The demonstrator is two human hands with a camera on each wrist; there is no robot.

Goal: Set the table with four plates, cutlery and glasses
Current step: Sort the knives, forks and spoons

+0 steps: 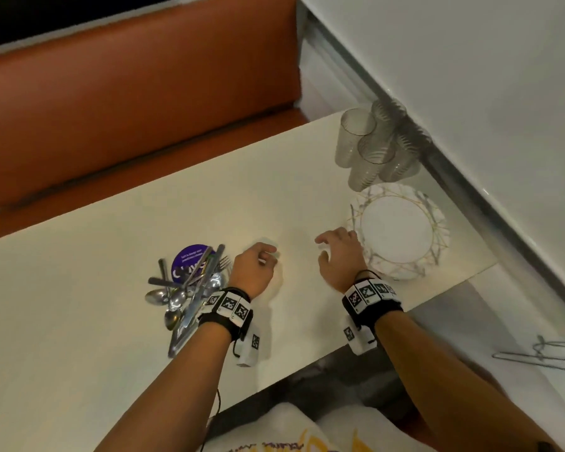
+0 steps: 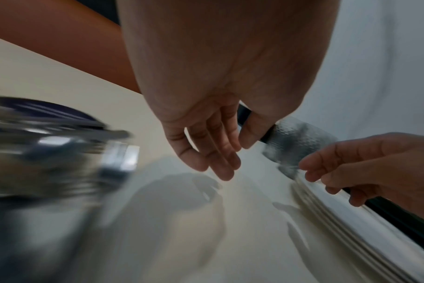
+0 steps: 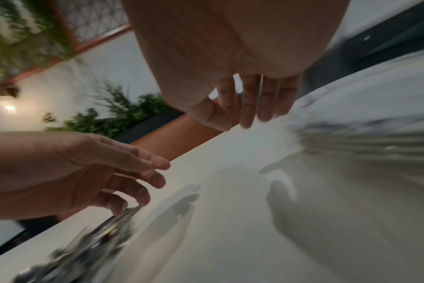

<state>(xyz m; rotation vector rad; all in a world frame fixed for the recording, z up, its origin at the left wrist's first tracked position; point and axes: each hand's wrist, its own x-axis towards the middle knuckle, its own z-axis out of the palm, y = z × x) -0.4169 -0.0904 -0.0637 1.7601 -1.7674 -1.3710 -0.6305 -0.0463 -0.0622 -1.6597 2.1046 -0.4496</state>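
A stack of white plates (image 1: 397, 234) with gold and grey marbled rims sits at the table's right side. Behind it stand several ribbed clear glasses (image 1: 371, 151). A heap of forks, spoons and knives (image 1: 186, 288) lies at the left, partly over a purple round disc (image 1: 190, 261). My left hand (image 1: 258, 261) hovers just right of the cutlery, fingers loosely curled and holding nothing. My right hand (image 1: 335, 251) hangs over the table just left of the plate stack, fingers relaxed and empty. The wrist views show both hands (image 2: 213, 153) (image 3: 252, 107) above the bare tabletop, blurred.
The cream table (image 1: 111, 321) meets an orange bench seat (image 1: 128, 102) at the far side and a white wall ledge (image 1: 470, 109) at the right. A wire rack (image 1: 548, 353) lies beyond the table's near right corner.
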